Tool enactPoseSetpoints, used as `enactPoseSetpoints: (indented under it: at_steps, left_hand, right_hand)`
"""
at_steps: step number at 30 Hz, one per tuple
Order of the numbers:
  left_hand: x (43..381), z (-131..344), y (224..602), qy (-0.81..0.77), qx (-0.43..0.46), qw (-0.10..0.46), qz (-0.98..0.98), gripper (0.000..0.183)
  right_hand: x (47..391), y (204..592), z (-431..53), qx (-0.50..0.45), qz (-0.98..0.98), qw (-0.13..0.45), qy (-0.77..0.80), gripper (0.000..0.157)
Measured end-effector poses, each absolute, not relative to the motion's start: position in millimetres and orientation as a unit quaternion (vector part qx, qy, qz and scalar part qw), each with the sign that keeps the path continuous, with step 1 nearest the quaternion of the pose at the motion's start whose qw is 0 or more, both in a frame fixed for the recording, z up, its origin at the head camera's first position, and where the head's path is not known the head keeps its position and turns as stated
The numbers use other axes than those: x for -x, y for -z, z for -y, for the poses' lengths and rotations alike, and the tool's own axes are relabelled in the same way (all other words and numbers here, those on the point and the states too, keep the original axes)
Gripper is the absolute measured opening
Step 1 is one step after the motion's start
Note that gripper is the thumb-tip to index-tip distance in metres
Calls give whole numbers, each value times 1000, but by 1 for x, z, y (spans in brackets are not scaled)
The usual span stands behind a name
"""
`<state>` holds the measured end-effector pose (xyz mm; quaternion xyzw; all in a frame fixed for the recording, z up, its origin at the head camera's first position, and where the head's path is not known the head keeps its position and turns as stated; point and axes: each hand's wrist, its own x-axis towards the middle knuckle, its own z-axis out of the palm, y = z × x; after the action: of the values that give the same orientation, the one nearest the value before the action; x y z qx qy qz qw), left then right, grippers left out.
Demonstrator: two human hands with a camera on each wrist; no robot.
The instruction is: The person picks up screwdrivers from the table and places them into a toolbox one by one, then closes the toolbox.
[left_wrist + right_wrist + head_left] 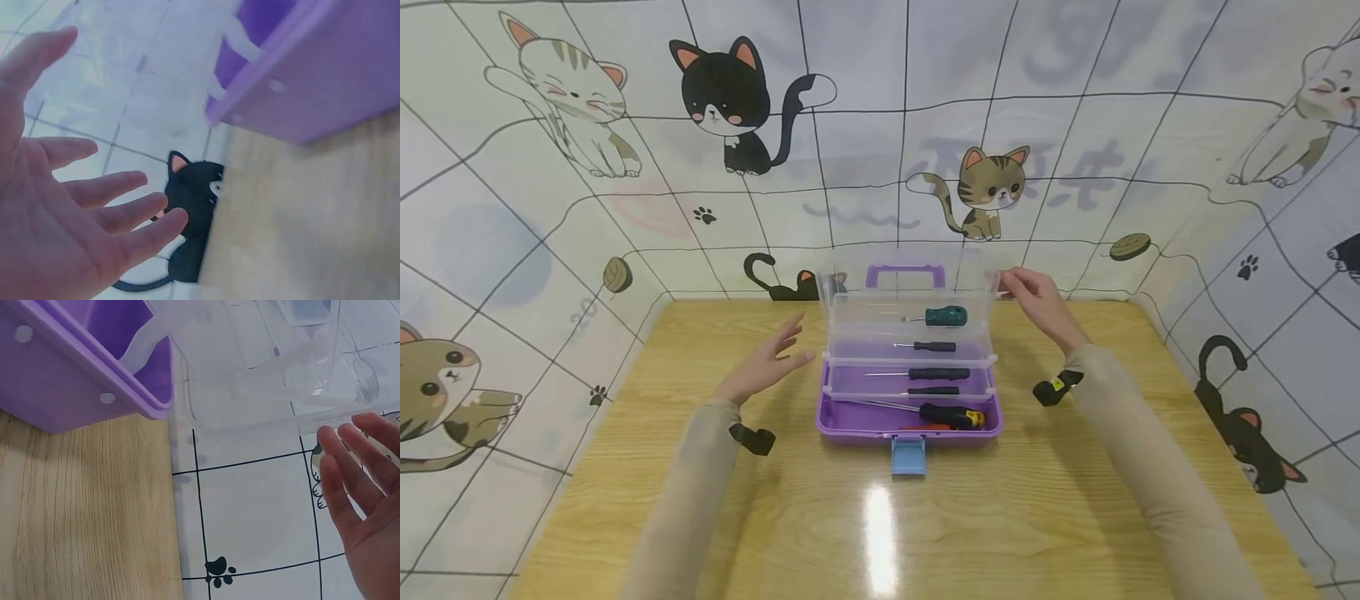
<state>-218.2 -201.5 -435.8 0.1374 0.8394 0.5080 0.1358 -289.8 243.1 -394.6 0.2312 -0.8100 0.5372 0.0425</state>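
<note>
A purple toolbox (832, 430) stands with its clear lid (250, 419) raised and its tiered clear trays folded out. On the trays lie a green-handled screwdriver (946, 316) and several black-handled screwdrivers (938, 374). A larger black and yellow screwdriver (951, 416) rests in the bottom, partly over something red. My right hand (1039, 302) is at the lid's right edge, fingers extended; the fingertips appear to touch it in the right wrist view, where the thumb is out of sight. Left of the box, my left hand (763, 364) hovers with fingers spread, holding nothing.
The box sits on a wooden table (760, 517) close to a wall (865, 192) covered in cat drawings. A purple carrying handle (906, 270) is on the raised lid. A blue latch (908, 457) hangs down at the box front.
</note>
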Motion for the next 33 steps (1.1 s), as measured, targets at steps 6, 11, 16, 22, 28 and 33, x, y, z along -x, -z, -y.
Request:
enactPoseSetpoints:
  at_steps: [6, 11, 16, 22, 28, 33]
  left_hand:
    - [232, 194, 416, -523, -147, 123, -830, 80]
    - [243, 190, 405, -530, -160, 113, -825, 81]
    - [246, 181, 400, -536, -155, 133, -819, 84]
    - [244, 173, 396, -546, -154, 140, -811, 87]
    - [235, 167, 379, -545, -155, 147, -811, 84]
    - [237, 168, 384, -550, -155, 144, -808, 84]
  right_hand:
    - [282, 392, -244, -215, 824, 30, -523, 34]
    - [284, 398, -249, -210, 827, 22, -521, 36]
    - [296, 415, -258, -203, 834, 21, -512, 40]
    - [290, 404, -254, -211, 834, 25, -509, 39]
    - [278, 380, -240, -207, 848, 21, -487, 39]
    - [285, 375, -235, -183, 864, -27, -469, 53]
